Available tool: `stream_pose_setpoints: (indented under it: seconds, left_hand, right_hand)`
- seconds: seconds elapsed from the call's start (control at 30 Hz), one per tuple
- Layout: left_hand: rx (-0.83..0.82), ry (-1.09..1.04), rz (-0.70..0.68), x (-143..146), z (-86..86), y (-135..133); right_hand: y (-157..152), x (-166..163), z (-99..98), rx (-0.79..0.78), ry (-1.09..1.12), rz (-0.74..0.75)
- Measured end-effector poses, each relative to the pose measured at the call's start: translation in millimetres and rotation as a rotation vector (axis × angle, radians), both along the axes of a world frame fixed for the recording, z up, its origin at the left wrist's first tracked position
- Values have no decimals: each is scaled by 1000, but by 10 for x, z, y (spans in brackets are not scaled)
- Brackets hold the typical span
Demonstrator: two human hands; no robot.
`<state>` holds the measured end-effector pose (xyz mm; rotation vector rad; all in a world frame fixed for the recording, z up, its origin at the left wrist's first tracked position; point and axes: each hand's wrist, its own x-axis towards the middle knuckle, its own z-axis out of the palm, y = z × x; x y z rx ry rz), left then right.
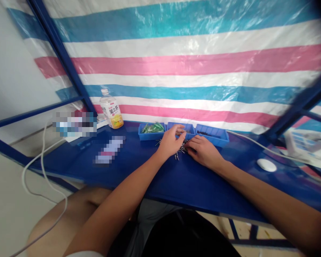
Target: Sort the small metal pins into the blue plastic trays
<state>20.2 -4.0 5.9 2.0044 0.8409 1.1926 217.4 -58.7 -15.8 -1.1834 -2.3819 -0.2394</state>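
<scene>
My left hand (170,142) hovers at the front of the middle blue bin (182,125), thumb and fingers apart. Silvery pieces show inside that bin. My right hand (202,150) rests on the blue tabletop with its fingers curled in at a pile of thin silvery metal pins (177,154); whatever is between the fingertips is hidden. The pile lies between both hands, partly covered by them. To the left, another blue bin (146,137) holds green pieces (153,127). The right blue bin (221,141) contains small dark pieces (207,134).
A fruit-tea bottle (112,112) stands at the back left, near a blurred-out flat item (109,151). A white mouse (266,165) sits at right by a white cable (259,144). Blue frame posts (66,60) and a striped sheet (176,66) bound the desk (160,185).
</scene>
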Motion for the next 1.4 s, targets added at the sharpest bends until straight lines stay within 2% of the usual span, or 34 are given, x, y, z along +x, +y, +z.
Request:
stream_pose_setpoints:
  seconds: [0.23, 0.43, 0.53, 0.63, 0.73, 0.9, 1.13, 1.3, 1.4]
  left_hand:
    - [38, 57, 15, -7, -47, 34]
    - [81, 185, 66, -35, -32, 8]
    - [141, 263, 40, -34, -2, -34]
    - [209, 291, -46, -24, 10, -48]
    - [206, 256, -103, -10, 4, -32]
    - [176, 257, -128, 6, 6, -34]
    - [-78, 174, -225, 6, -19, -76]
    - [18, 134, -200, 21, -26, -43]
    - [-17, 74, -199, 17, -25, -17]
  right_hand:
    - [-16, 13, 48, -7, 148, -54]
    - [-34, 26, 39, -175, 601, -233]
    - [-26, 43, 5, -257, 822, -220]
    - [-27, 54, -23, -352, 935, -153]
    - [-37, 59, -31, -386, 928, -140]
    - [-75, 52, 15, -335, 815, -109]
    - [-154, 57, 110, -194, 784, -242]
    - [-145, 66, 76, -210, 784, -188]
    - [-129, 64, 45, -216, 760, -166]
